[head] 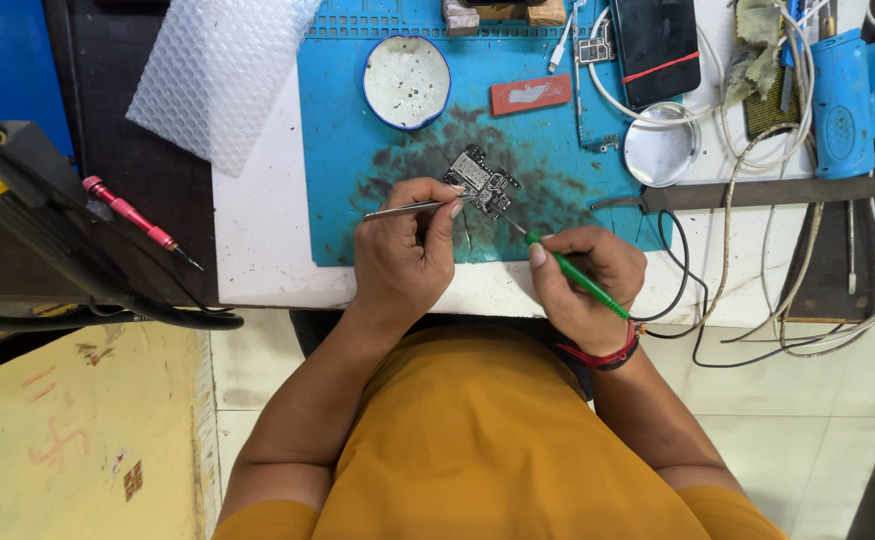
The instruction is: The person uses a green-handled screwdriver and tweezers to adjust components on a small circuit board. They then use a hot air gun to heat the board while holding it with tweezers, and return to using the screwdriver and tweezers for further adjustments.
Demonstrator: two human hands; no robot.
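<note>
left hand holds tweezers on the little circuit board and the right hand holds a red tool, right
Not quite. In the head view the tool in the right hand is green, not red. The left hand does hold tweezers at the circuit board.

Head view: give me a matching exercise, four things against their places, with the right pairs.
Things:
1. tweezers
2. green tool
3. round dish
4. red screwdriver

Places:
A. on the dark surface left of the bench
B. in the left hand
C. at the top of the blue mat
D. in the right hand

Pairs: 1-B, 2-D, 3-C, 4-A
</note>
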